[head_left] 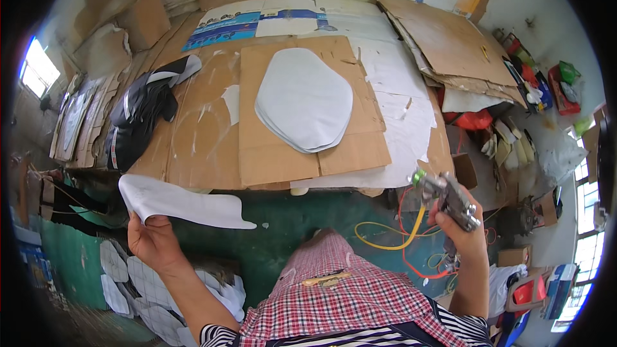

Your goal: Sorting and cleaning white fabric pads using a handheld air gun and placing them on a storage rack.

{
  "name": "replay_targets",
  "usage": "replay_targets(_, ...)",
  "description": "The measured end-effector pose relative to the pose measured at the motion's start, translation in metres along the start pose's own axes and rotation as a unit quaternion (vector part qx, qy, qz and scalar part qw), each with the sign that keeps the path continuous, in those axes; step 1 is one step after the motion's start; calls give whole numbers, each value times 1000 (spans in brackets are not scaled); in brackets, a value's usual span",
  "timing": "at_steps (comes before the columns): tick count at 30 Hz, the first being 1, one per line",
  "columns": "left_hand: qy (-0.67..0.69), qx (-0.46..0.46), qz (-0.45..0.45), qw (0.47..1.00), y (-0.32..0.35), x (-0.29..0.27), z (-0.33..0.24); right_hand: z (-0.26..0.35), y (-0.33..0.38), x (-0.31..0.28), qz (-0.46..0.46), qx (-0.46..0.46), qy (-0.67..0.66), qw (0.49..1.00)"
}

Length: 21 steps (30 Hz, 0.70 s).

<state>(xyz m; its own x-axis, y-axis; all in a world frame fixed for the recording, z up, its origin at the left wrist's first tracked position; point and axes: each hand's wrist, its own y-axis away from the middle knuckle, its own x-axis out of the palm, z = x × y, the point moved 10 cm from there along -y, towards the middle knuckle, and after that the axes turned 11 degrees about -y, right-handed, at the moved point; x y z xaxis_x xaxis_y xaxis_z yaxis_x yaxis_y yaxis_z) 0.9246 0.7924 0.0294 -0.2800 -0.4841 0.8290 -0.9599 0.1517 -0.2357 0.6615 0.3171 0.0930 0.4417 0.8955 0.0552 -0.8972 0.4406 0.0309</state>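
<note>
My left hand (153, 239) pinches the lower left edge of a white fabric piece (183, 204), which hangs in the air in front of the table's near edge. In my right hand (464, 222) is a metal spray gun (453, 200) with a green part at its nozzle end, raised to the right of the table. A yellow hose (416, 225) runs near the gun. On the table, a stack of rounded white pieces (304, 99) lies on a flat cardboard sheet (257, 144).
A dark garment (138, 115) lies on the table's left side. Stacked cardboard sheets (450, 42) stand at the back right. Several white pieces (151, 283) are on the floor at lower left. Orange and yellow hoses loop beside my right arm. A cardboard box (464, 170) sits right of the table.
</note>
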Motion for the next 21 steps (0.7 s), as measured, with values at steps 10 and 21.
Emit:
replay_targets(10,-74,19,-53,996,1,-6,-3,9,12,-6,-24,-20,4,1000)
replay_targets(21,-90,11,-90,992,-3,-17,1,-8,19,-8,17,25,49,998)
